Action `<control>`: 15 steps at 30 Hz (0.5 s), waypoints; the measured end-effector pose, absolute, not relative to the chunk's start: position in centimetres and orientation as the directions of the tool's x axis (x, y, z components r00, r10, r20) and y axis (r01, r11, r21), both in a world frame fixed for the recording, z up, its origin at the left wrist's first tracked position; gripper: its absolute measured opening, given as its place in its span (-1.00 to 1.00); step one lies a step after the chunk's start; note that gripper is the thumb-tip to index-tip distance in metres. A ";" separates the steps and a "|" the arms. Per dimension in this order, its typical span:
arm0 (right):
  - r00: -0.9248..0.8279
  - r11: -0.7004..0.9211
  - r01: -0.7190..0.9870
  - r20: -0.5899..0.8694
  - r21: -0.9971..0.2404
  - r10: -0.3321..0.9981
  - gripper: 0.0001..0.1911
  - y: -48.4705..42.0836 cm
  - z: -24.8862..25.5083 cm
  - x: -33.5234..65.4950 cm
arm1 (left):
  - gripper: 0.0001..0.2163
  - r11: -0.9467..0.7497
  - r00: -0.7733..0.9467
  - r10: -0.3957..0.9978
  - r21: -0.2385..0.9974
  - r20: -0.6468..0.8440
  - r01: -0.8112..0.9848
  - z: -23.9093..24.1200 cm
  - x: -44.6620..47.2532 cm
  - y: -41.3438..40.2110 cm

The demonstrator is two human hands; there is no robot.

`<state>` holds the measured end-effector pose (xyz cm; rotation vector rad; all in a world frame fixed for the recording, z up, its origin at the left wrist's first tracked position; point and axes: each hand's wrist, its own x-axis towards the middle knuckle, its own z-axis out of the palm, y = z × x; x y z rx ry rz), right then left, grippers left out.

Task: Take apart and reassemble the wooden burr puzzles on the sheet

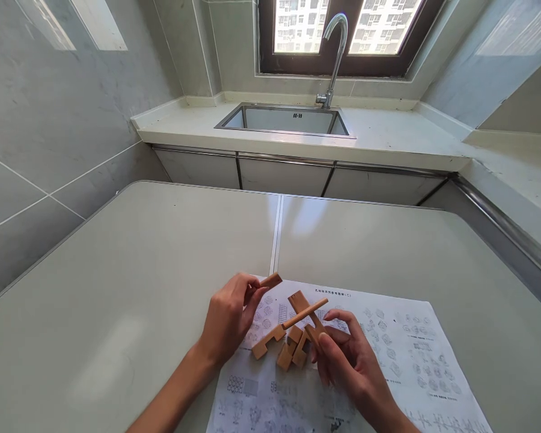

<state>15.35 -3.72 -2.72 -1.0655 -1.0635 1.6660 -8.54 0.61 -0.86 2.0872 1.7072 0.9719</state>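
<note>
My left hand (232,313) pinches a small wooden puzzle piece (272,281) between thumb and fingertips, raised over the top left of a printed sheet (406,361). Lower down, my right hand (349,355) has its thumb and fingers closed on another wooden puzzle piece (314,338); its index finger is raised away. Just left of that hand are several more pieces: a notched bar (268,341), a thin stick (305,313) crossing over a flat piece (300,302), and short notched blocks (285,356) clustered beneath. Some of these pieces overlap, so their full shapes are hidden.
The sheet, covered with small diagrams, lies on a pale table (162,240) with a seam (276,234) down its middle. Beyond stand a counter (388,129) with a sink (288,132), a curved faucet (336,60) and a window. A tiled wall (72,108) borders the left.
</note>
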 end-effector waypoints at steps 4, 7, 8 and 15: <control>-0.264 -0.233 -0.217 -0.173 -0.948 0.949 -0.65 -3.8 -2.8 15.5 | -0.91 -0.396 0.158 0.917 0.791 0.366 0.466 0.3 -7.7 -0.1; -0.257 -0.231 -0.180 -0.181 -0.956 0.949 -0.63 -3.8 -2.9 15.5 | -0.98 -0.512 0.277 0.856 0.795 0.437 0.326 1.0 -7.0 -0.7; -0.254 -0.229 -0.161 -0.184 -0.960 0.950 -0.62 -3.9 -2.8 15.6 | -0.98 -0.550 0.316 0.829 0.777 0.462 0.306 1.2 -6.7 -0.9; -0.334 -0.077 -0.075 -0.048 -0.994 0.941 -0.68 -3.4 -2.8 15.9 | -0.86 -0.679 0.424 0.730 0.639 0.536 0.362 0.7 -5.5 -1.7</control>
